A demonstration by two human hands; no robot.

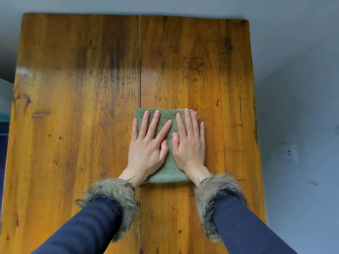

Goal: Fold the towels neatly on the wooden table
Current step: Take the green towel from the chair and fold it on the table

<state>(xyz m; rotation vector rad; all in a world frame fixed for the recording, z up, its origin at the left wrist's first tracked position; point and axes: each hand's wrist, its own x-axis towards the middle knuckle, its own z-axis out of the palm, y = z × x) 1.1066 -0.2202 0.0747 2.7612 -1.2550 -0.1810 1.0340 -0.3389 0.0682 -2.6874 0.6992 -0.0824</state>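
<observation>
Green terry is what we find at the middle of the head view: a folded towel (166, 149) lying flat on the wooden table (73, 88), just right of the seam that runs between the two planks. We see both hands spread on top of it. The left hand (146, 147) lies flat with fingers straight and fanned, pressing the left half and gripping nothing. The right hand (189, 143) lies flat beside it, fingers straight and close together, pressing the right half; its little finger seems to reach past the towel's right edge onto the wood, though we cannot be sure. The two thumbs sit near each other over the towel's centre. A pale sliver shows at the towel's far right corner. We see dark blue sleeves (88, 226) with fur cuffs (113, 197) at both wrists. A white wall socket (288, 153) sits beyond the table's right edge.
</observation>
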